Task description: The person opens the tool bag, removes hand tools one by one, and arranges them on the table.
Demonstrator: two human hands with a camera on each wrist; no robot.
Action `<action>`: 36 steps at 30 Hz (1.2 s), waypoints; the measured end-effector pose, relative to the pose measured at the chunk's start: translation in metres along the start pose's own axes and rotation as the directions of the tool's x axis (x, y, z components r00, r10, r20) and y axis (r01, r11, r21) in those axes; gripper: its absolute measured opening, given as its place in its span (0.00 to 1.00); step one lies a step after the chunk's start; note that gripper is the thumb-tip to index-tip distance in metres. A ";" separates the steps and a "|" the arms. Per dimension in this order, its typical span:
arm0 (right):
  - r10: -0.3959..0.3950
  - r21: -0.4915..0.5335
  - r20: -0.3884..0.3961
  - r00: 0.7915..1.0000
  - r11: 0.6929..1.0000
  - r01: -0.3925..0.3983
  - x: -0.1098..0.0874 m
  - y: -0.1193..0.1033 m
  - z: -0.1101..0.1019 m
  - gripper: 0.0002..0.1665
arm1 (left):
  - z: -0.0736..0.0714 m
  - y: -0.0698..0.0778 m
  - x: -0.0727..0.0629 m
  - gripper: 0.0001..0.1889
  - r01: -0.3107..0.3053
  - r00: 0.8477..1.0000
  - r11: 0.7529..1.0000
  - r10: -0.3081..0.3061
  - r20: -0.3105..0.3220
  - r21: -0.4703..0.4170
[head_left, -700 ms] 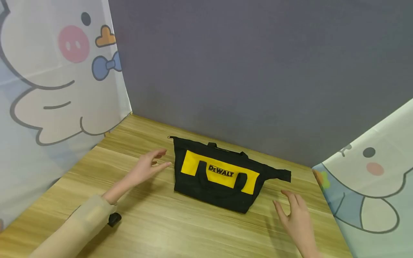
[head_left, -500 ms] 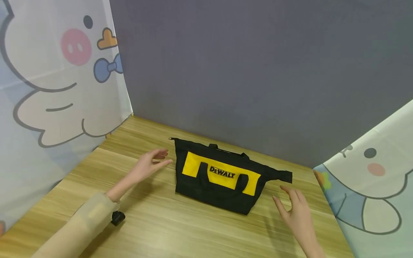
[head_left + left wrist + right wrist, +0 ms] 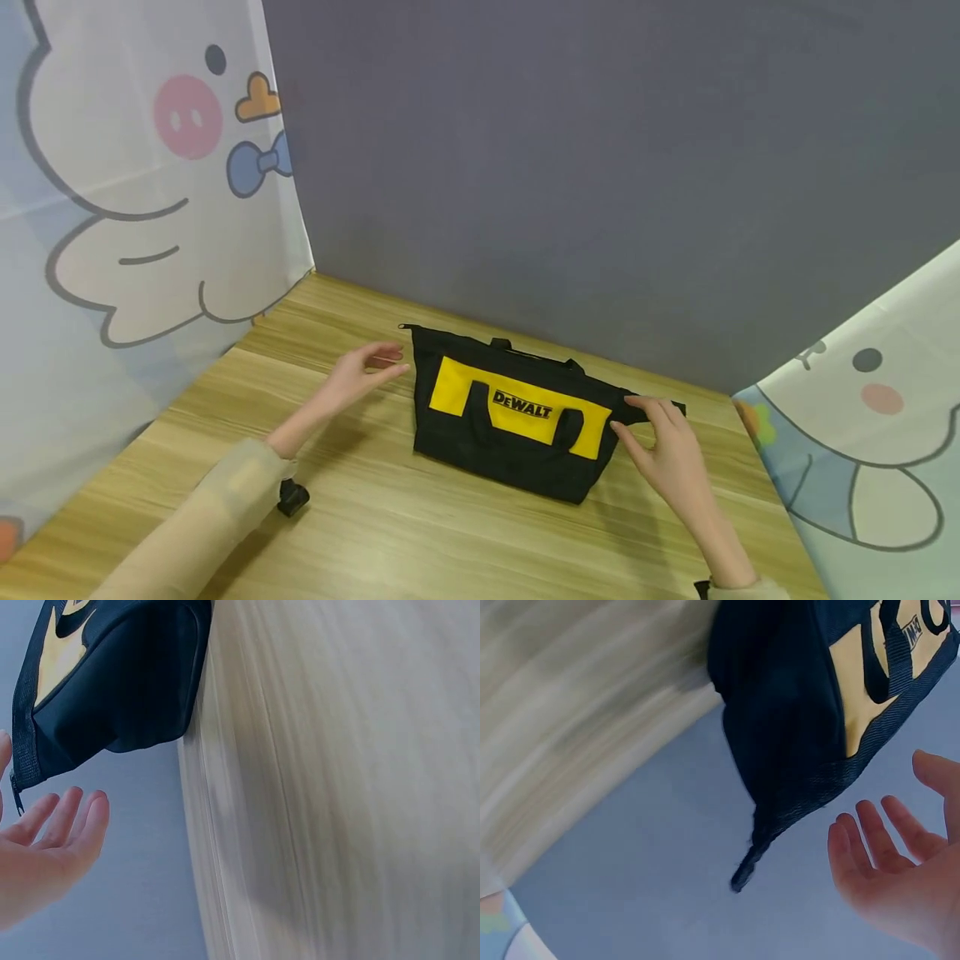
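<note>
A black and yellow tool bag (image 3: 510, 417) with DEWALT lettering stands upright on the wooden table, its top strip running out past both ends. Two black carry handles hang over its front. Just off the bag's left end is my left hand (image 3: 360, 379), fingers relaxed and thumb apart, with nothing in it. In the left wrist view, its fingertips (image 3: 94, 814) lie near the zipper end. My right hand (image 3: 671, 446) overlaps the bag's right tail in the head view, thumb and fingers spread. The right wrist view shows a gap between the bag (image 3: 780, 712) and that hand's fingers (image 3: 881, 836).
A grey panel (image 3: 562, 183) rises behind the bag at the table's back edge. Cloths printed with cartoon animals hang at the left (image 3: 150, 292) and right (image 3: 892, 467). A small black object (image 3: 292, 498) shows beside the left sleeve.
My right hand has moved up and left, from in front of the bag's right tail to over it in the head view. The head view has shifted slightly; the bag stays put.
</note>
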State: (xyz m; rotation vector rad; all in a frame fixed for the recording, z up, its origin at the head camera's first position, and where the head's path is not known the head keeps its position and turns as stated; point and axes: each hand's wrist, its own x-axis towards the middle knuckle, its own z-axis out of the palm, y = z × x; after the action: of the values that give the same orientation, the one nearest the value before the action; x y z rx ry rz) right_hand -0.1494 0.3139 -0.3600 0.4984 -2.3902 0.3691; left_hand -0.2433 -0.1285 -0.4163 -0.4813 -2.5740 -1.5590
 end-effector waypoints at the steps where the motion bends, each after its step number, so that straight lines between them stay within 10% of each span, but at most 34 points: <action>1: -0.002 -0.001 0.007 1.000 1.000 0.002 0.003 -0.001 0.002 0.26 | 0.000 0.000 0.001 0.27 0.001 1.000 1.000 -0.001 0.000 -0.008; 36: -0.105 0.173 0.256 0.961 0.983 0.061 0.092 -0.059 0.062 0.23 | 0.012 0.000 0.025 0.28 0.074 0.997 0.991 -0.071 0.030 -0.111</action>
State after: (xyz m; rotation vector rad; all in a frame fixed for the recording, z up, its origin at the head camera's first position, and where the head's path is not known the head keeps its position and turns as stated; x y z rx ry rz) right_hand -0.2227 0.2142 -0.3375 0.7636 -2.5971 0.4901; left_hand -0.2664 -0.1128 -0.4160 -0.4252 -2.5604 -1.7402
